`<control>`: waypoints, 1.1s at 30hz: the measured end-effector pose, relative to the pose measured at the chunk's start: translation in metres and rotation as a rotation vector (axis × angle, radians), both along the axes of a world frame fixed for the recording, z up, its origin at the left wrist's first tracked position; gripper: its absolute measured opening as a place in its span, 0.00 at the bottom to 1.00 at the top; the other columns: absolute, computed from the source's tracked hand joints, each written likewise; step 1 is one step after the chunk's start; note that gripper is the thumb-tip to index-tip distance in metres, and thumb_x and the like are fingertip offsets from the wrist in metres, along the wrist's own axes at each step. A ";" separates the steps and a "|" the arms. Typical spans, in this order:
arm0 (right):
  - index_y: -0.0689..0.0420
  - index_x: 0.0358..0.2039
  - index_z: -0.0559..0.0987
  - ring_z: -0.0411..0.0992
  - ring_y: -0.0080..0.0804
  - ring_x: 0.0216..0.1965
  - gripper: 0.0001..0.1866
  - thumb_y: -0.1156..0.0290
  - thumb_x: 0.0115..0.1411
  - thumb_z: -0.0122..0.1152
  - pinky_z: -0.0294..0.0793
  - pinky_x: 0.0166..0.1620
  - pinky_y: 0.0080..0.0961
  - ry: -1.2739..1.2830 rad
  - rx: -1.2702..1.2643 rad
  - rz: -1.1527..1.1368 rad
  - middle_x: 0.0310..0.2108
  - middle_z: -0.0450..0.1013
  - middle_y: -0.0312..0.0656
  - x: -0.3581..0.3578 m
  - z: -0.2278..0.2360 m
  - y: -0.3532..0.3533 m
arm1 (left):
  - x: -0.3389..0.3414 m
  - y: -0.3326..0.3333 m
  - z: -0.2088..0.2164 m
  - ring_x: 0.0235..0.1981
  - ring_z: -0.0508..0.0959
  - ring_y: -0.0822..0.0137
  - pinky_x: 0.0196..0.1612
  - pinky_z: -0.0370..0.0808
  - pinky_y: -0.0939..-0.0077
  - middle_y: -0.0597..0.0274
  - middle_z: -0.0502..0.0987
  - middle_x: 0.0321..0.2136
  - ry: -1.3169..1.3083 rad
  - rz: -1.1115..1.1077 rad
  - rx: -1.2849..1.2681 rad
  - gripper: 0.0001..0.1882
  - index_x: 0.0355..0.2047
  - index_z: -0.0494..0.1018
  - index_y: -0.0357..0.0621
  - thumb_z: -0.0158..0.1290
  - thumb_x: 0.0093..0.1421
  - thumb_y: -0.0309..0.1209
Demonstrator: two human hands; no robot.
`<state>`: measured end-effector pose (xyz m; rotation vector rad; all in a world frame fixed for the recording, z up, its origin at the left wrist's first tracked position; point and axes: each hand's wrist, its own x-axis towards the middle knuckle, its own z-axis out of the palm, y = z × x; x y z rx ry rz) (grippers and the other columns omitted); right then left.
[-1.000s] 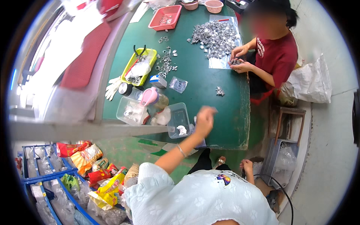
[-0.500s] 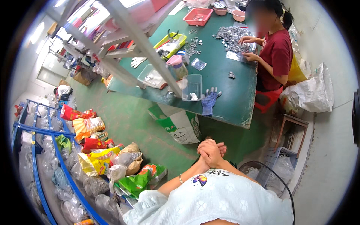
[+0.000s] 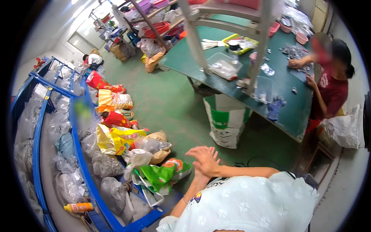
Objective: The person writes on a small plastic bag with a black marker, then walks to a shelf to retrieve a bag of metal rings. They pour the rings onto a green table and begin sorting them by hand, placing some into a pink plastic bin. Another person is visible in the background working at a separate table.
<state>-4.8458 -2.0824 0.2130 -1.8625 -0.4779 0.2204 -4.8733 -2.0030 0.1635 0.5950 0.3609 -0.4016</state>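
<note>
Head view, looking down past a pale blue flower-printed shirt: the person's two bare hands are pressed together in front of the chest, palm against palm, and nothing is held between them. The right hand lies on top with its fingers spread and flat, its forearm running in from the right. The left hand is mostly hidden beneath it; its wrist carries a thin bracelet, and whether its fingers are curled or straight cannot be told.

Just beside the hands, to the left, lies a crumpled green and white plastic bag. Past it a heap of filled sacks spreads over the green floor: yellow and red printed bags, a brown sack and many clear plastic bags of pale scrap. These lean against a blue metal rail frame. A small orange bottle lies on its side near the frame's lower end.

Well apart from the hands stands a long green-topped work table. A white and green woven sack stands open under its near edge. On the table are clear plastic tubs, a yellow tray, a pile of small grey metal pieces and a blue glove hanging over the edge. Another person in a dark red shirt sits at the far side, both hands on the tabletop by the grey pieces.
</note>
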 end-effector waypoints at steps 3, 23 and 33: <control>0.51 0.45 0.73 0.59 0.44 0.53 0.18 0.58 0.57 0.49 0.47 0.58 0.44 -0.362 0.109 0.070 0.47 0.66 0.44 0.015 0.025 0.085 | 0.028 0.084 -0.014 0.65 0.46 0.60 0.62 0.42 0.54 0.63 0.42 0.65 -0.115 0.045 0.069 0.40 0.64 0.44 0.49 0.29 0.59 0.61; 0.54 0.35 0.75 0.63 0.39 0.47 0.13 0.61 0.57 0.48 0.56 0.51 0.40 -0.562 0.116 0.292 0.38 0.69 0.40 0.391 -0.010 0.365 | 0.380 0.348 0.003 0.64 0.49 0.56 0.63 0.45 0.54 0.57 0.47 0.63 -0.048 -0.057 -0.084 0.38 0.63 0.46 0.46 0.32 0.60 0.58; 0.54 0.31 0.75 0.66 0.36 0.42 0.13 0.60 0.59 0.47 0.56 0.50 0.38 -0.342 0.193 0.052 0.35 0.70 0.38 0.663 0.011 0.461 | 0.658 0.449 0.033 0.61 0.54 0.53 0.59 0.52 0.57 0.52 0.52 0.61 -0.033 -0.173 -0.160 0.41 0.62 0.47 0.46 0.35 0.57 0.61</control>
